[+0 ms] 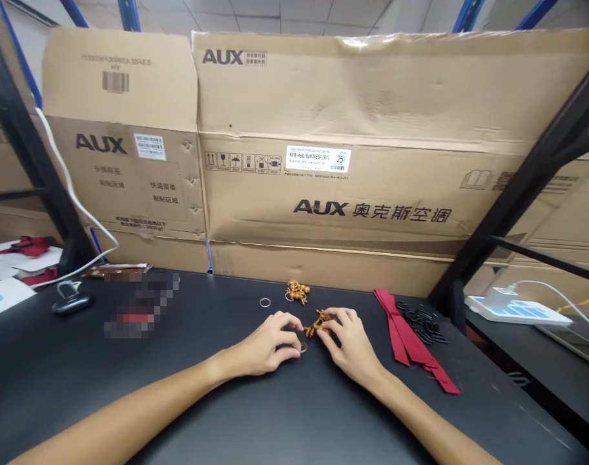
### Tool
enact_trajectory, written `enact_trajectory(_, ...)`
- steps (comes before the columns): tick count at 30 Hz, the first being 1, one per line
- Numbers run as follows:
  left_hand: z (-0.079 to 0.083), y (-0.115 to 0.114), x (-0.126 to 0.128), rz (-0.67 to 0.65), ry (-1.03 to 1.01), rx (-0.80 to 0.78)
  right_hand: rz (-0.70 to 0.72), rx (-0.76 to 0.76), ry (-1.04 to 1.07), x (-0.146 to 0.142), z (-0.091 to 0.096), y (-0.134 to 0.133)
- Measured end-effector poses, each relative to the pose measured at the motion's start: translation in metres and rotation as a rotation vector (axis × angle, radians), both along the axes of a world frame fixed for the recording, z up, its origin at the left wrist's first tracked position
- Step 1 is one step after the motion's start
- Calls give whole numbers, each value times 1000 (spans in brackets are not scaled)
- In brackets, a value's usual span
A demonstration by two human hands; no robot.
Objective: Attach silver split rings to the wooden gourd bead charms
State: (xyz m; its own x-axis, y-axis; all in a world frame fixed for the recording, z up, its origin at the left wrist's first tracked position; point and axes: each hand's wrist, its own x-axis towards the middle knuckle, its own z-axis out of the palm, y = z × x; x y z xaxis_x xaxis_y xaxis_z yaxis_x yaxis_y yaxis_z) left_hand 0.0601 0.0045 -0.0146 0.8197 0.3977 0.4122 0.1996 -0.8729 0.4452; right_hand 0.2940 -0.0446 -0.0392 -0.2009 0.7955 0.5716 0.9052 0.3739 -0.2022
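Low in the middle of the frame, on the black table [275, 413]: two bare hands, left hand [268, 342] and right hand [349, 342], fingertips of both pinched onto one small orange-brown beaded charm [318, 323] between them, one metal ring [303, 348] just under the left fingertips. Just above, toward the centre: one second cluster of brown beads [297, 290] and one loose ring [265, 302], apart from the hands. To the right: one bundle of red ribbon [405, 336] beside one pile of black clips [427, 323], too tangled to count; across the upper frame, two large cardboard boxes [352, 161].
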Motion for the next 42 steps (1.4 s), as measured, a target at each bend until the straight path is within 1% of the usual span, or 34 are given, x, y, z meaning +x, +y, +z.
enact_trajectory(3,-5,8,-1,84,-6,56,-30,30,-20,6,-1,2)
enact_trajectory(7,-13,25,-6,298,26,228,-32,19,-52,9,-4,7)
enact_trajectory(10,-15,36,-8,395,55,292,-67,19,-50,10,-6,11)
enact_trajectory(12,-13,40,-8,418,72,313,-86,22,-49,10,-6,13)
enact_trajectory(16,-7,45,0,347,175,402,-53,9,-68,9,-4,12)
enact_trajectory(18,-6,48,6,337,226,438,-45,3,-63,8,-4,11)
enact_trajectory(22,-5,54,17,332,295,453,-50,-4,-48,7,-4,11)
enact_trajectory(25,-3,54,19,311,306,442,-48,-7,-44,7,-3,11)
enact_trajectory(27,0,48,16,263,293,429,-46,1,-39,7,-2,11)
enact_trajectory(30,1,31,6,174,266,415,-26,28,-29,4,0,9)
enact_trajectory(33,0,9,-2,123,226,417,28,48,-28,-4,1,3)
enact_trajectory(35,-2,-1,-5,98,219,430,84,33,-43,-11,3,-3)
enact_trajectory(38,-3,-7,-7,23,202,428,167,-29,-76,-19,5,-10)
enact_trajectory(40,-4,-7,-7,-18,175,403,199,-58,-79,-20,6,-12)
enact_trajectory(42,-4,-5,-7,-29,145,372,218,-77,-67,-18,6,-12)
